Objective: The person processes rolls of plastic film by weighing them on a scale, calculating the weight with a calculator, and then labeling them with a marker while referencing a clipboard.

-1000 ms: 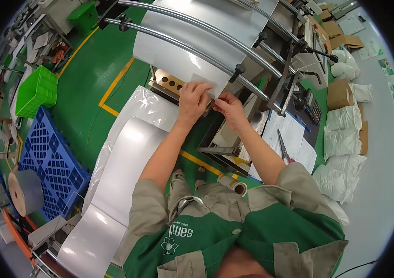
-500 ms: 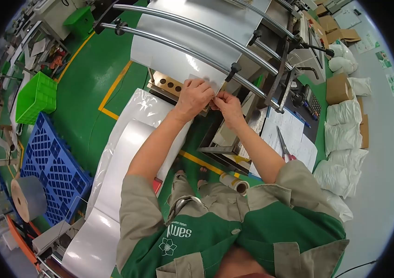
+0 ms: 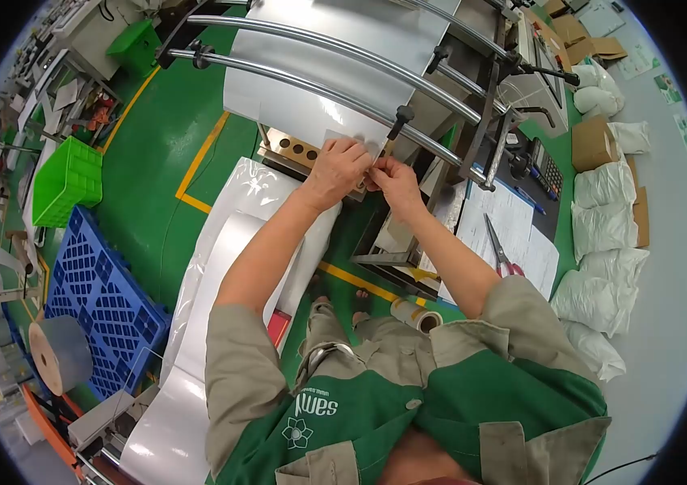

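A silvery plastic film [image 3: 291, 101] comes down over the metal rollers and ends in a loose edge in front of me. My left hand [image 3: 338, 171] is closed at that lower edge, its fingers bent over the film. Against its fingertips my right hand [image 3: 396, 186] is closed in a pinch at the film's right corner. What lies between the right fingertips is too small and covered to make out. Just under the left hand runs a metal bar with round dark holes [image 3: 285, 144].
Chrome rollers [image 3: 319, 79] with black knobs cross above my hands. Scissors [image 3: 501, 246] lie on papers [image 3: 481, 230] at the right, near a calculator [image 3: 549, 174]. White film [image 3: 230, 250] hangs at my left. A blue pallet [image 3: 105, 307] and green crate [image 3: 69, 182] stand further left.
The view has shifted slightly. Both hands keep nearly the same place and grip at the film's edge.
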Tool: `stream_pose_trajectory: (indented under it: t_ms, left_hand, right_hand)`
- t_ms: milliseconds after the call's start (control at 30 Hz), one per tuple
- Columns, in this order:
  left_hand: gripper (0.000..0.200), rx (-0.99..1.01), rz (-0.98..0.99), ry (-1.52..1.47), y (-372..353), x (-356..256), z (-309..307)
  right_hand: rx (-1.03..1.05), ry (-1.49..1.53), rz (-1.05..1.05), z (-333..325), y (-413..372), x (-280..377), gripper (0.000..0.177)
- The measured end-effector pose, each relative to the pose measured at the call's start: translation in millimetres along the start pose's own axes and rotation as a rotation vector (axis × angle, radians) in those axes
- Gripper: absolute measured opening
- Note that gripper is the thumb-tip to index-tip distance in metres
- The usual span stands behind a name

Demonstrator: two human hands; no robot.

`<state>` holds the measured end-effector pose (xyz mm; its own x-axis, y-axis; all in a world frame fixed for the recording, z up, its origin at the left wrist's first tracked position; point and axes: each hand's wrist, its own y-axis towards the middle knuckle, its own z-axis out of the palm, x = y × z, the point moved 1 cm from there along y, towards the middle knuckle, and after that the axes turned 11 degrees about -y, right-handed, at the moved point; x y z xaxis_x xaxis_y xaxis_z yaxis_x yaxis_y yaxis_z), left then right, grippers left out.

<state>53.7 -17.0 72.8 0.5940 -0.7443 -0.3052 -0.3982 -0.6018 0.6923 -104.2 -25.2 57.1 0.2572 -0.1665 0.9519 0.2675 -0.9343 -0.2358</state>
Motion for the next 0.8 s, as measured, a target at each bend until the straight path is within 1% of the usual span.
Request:
stream_pose_trajectory:
  t_ms: [133,167,233,333,367,433,533,633,800]
  left_hand:
    - [0.01,-0.002,-0.081,-0.016,-1.4,-1.2,3.6]
    - [0.009,-0.045,-0.116,-0.033,-1.3,-0.4,4.9]
    - [0.009,-0.132,-0.249,-0.056,-3.0,6.7,8.3]
    - [0.01,-0.135,-0.181,-0.183,-8.5,9.1,1.1]
    - [0.01,-0.099,-0.211,-0.199,-9.5,6.2,0.3]
    - [0.013,-0.113,-0.144,-0.167,-7.8,5.2,0.9]
    - [0.01,-0.032,-0.149,-0.173,-4.1,2.0,1.8]
    - [0.009,-0.002,-0.16,-0.136,-2.3,0.8,2.3]
    - [0.008,0.049,-0.111,-0.101,0.7,0.5,2.1]
  right_hand:
    - [-0.028,0.035,-0.017,2.6,-1.3,3.0,0.009]
    - [-0.028,0.045,-0.03,2.3,0.0,-0.1,0.009]
    - [-0.022,0.046,-0.026,1.2,0.6,-0.7,0.01]
    - [-0.028,0.035,-0.005,0.9,0.8,0.8,0.011]
    - [-0.024,0.014,-0.01,0.9,1.1,1.0,0.011]
    - [0.003,0.002,-0.009,0.4,-1.0,3.3,0.012]
    - [0.018,-0.013,-0.033,-0.8,0.4,0.6,0.012]
    - [0.011,-0.019,-0.031,-0.6,0.2,0.5,0.013]
    - [0.015,-0.06,-0.048,-2.0,0.7,0.2,0.013]
